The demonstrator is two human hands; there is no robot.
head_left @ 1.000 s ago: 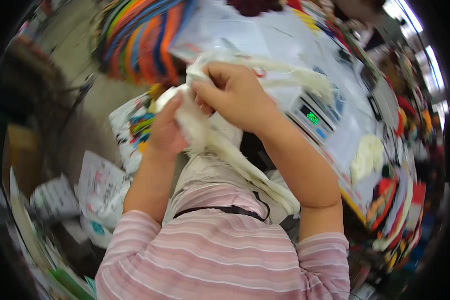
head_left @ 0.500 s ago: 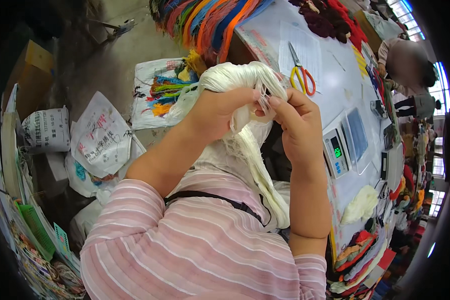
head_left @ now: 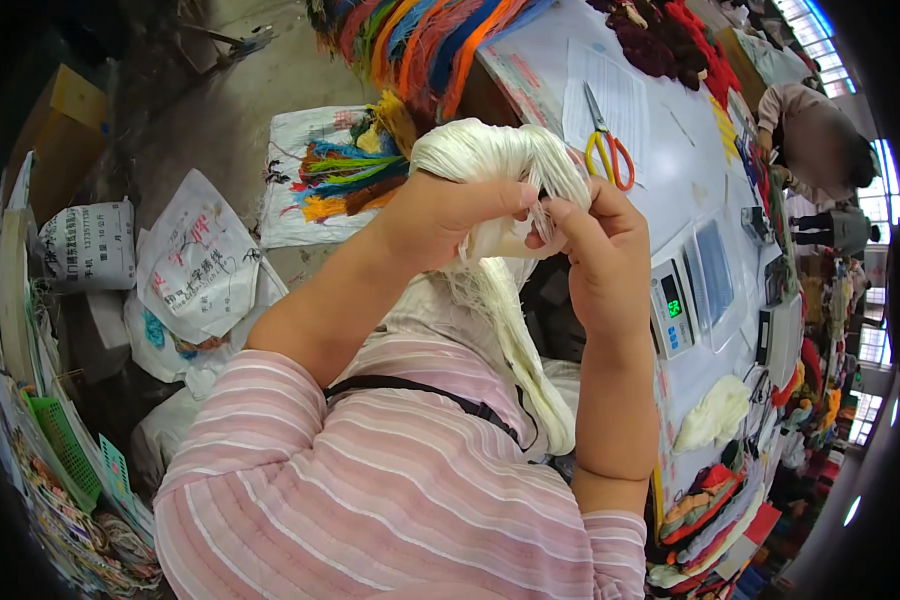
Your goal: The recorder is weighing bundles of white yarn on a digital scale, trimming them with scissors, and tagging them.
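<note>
A thick skein of white thread [head_left: 485, 150] is held up in front of me, looped over my hands. My left hand [head_left: 460, 215] grips it from the left, with the thumb pressed toward the skein's right end. At that end my right hand [head_left: 600, 230] pinches strands between thumb and fingers, close to the left thumb. The fingertips are partly hidden by the thread. A longer length of white thread [head_left: 515, 330] hangs across my lap. Just beyond my right hand, scissors [head_left: 610, 150] with yellow and red handles lie on the white table [head_left: 670, 190].
A digital scale [head_left: 673, 310] and a white thread bundle [head_left: 715, 412] are on the table at right. Colored skeins [head_left: 440, 50] hang over its far left edge. Printed sacks [head_left: 195, 265] and a cardboard box [head_left: 65, 140] stand at left. Another person [head_left: 810, 135] is at far right.
Both hands and the skein have shifted slightly right in the picture, and the view has moved a little. The grip on the white thread looks the same.
</note>
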